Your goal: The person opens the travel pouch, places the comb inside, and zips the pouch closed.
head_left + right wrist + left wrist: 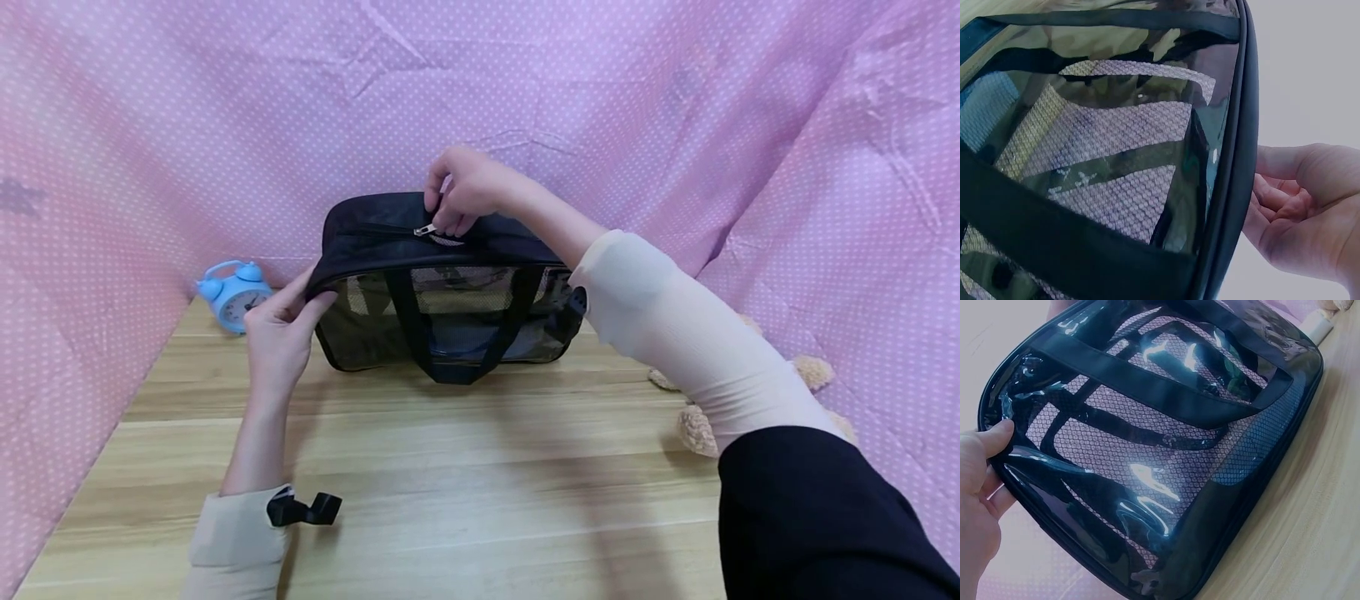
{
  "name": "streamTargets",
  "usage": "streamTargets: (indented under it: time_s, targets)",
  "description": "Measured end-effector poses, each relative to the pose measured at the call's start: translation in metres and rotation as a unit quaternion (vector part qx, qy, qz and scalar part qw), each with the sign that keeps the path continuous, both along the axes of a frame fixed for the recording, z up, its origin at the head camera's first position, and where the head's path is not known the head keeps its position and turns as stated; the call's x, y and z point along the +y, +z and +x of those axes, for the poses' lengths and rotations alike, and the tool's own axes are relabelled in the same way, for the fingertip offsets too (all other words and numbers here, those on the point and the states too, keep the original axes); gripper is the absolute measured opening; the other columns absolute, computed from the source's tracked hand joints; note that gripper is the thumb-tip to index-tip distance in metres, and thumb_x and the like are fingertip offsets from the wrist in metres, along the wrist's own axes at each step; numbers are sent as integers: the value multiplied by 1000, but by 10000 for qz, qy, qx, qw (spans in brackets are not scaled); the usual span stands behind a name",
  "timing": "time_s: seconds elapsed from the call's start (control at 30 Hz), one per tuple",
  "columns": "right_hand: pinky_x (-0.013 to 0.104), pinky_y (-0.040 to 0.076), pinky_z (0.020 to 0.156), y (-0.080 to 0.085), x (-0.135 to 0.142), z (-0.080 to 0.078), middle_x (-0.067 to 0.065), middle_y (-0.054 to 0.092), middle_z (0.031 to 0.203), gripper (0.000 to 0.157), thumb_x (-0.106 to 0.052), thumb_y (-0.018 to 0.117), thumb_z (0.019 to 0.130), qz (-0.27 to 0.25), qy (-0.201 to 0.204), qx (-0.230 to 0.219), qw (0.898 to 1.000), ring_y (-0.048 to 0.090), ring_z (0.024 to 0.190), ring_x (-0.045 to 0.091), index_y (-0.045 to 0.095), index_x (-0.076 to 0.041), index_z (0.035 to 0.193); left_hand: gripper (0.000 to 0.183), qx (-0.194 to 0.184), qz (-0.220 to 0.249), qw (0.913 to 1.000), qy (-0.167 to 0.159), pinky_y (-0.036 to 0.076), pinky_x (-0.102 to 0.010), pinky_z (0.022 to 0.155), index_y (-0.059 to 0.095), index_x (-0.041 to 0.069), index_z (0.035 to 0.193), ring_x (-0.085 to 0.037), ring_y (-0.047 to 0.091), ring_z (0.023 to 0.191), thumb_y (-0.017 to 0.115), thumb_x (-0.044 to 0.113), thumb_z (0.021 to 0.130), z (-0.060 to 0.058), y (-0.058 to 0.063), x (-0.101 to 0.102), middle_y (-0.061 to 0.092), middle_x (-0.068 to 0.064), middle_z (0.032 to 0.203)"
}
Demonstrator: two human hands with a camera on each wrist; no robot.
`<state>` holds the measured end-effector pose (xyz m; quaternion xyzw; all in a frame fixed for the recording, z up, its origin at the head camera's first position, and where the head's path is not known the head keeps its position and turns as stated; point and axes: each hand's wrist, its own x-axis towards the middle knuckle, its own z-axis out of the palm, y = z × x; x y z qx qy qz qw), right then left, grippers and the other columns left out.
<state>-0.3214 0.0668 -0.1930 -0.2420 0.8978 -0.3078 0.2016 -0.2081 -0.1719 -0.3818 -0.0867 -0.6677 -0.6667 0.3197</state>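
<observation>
A black bag (pixel 360 250) with clear panels, mesh and a strap handle (pixel 453 372) stands upright on the wooden table. My left hand (pixel 281 329) pinches its upper left corner, thumb on the near side; in the left wrist view the thumb (pixel 999 439) presses the clear front panel. Over the bag's top, the curled fingers of my right hand (pixel 468 192) pinch the metal zipper pull (pixel 425 229). A short gap shows in the zipper beside these fingers. The right wrist view has my right hand (pixel 1304 206) past the bag's dark edge, fingertips partly hidden. Something blue (pixel 1260 447) shows through the clear panel.
A light blue alarm clock (pixel 238 300) stands at the back left, close to my left hand. Beige plush toy parts (pixel 697 431) show on the right, partly covered by my right arm. Pink dotted cloth (pixel 300 108) hangs behind and at both sides of the table (pixel 450 475).
</observation>
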Motion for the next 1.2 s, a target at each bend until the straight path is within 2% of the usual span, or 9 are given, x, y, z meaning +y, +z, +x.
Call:
streamTargets:
  time_s: [0.23, 0.43, 0.73, 0.93, 1.2]
  targets:
    - [30, 64, 77, 7, 5, -1, 5, 71, 84, 18, 4, 72, 91, 16, -45, -58, 10000, 72, 75, 14, 62, -1, 105, 36, -153, -319, 9990, 267, 56, -11, 86, 75, 10, 124, 6, 72, 100, 76, 0, 90, 4, 0, -2, 75, 25, 108]
    - [29, 64, 79, 14, 10, 1, 3, 70, 83, 21, 2, 74, 90, 31, -133, -178, 9997, 72, 75, 12, 62, -2, 107, 35, -130, -281, 9992, 256, 56, -11, 85, 75, 6, 123, 6, 72, 99, 77, -2, 89, 3, -1, -3, 76, 24, 107]
    - [29, 64, 83, 22, 20, -1, 2, 72, 84, 22, 2, 74, 91, 24, -364, -505, 9981, 71, 82, 14, 59, -3, 107, 37, -96, -460, 9986, 255, 55, -10, 85, 74, 12, 125, 6, 72, 100, 76, 1, 90, 3, -1, -2, 74, 24, 113]
    - [29, 64, 83, 23, 31, -4, -1, 72, 81, 24, 0, 75, 91, 82, -361, -481, 9982, 70, 81, 13, 59, -5, 108, 37, -127, -460, 9986, 215, 56, -11, 87, 74, 13, 125, 6, 72, 101, 76, 1, 90, 3, -1, -1, 74, 25, 111]
    - [30, 64, 85, 27, 49, -8, -1, 74, 85, 26, -3, 74, 92, 210, -399, -502, 9977, 71, 83, 14, 57, -4, 112, 36, -162, -359, 9991, 159, 56, -11, 88, 74, 8, 125, 6, 72, 101, 76, -1, 90, 3, 0, -1, 75, 26, 108]
